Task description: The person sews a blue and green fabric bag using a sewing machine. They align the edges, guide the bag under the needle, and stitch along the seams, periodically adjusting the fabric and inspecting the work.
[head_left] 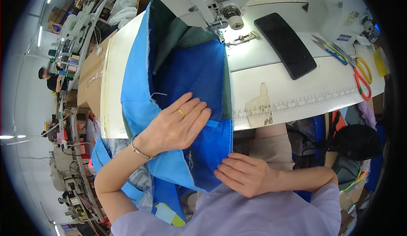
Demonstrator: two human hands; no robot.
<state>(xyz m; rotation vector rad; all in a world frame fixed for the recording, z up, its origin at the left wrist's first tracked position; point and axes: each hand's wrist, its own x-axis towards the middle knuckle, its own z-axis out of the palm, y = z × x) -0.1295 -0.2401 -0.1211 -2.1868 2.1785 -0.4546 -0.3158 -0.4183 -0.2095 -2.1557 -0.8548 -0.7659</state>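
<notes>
Under the left hand (180,123), blue mesh cloth (199,70) shows a rough, pitted weave with a faint sheen, running to the fingers of the right hand (246,174). Light-blue cloth (135,87) left of the grip looks smooth and matt, its cut edge slightly frayed. Grey-green cloth (169,39) beyond it is matt too. On the left hand, the ring (182,113) and bangle (140,152) are shiny metal. Ahead of both hands, the sewing machine (180,1) has smooth white paint and bright metal fittings. Farther right, the phone (286,45) is glossy black; 1 pair of scissors (362,78) has orange plastic handles.
</notes>
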